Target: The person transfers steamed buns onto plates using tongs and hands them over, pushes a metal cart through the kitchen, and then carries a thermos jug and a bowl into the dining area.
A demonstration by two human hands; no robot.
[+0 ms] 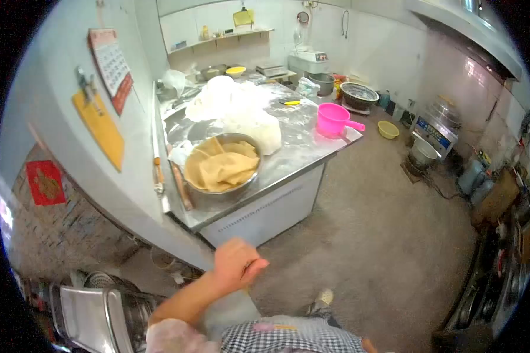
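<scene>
My left hand (pixel 237 263) is raised in front of my checked apron, its fingers curled into a fist with the thumb to the right. Nothing shows in it. Just beyond it is the metal counter (pixel 288 154), where a steel bowl (pixel 258 178) holds folded tan sheets (pixel 227 167). Behind the bowl lies a big white mass (pixel 250 126), probably dough or flour, partly washed out by glare. At the bottom edge a sliver of skin, apparently my right hand (pixel 368 345), shows beside the apron; its fingers are hidden.
A pink dipper (pixel 334 119) stands at the counter's right corner, and a rolling pin (pixel 181 187) lies along its left edge. A yellow bowl (pixel 388 129) and a metal pot (pixel 423 153) are at the far right. Metal chairs (pixel 91 317) stand lower left.
</scene>
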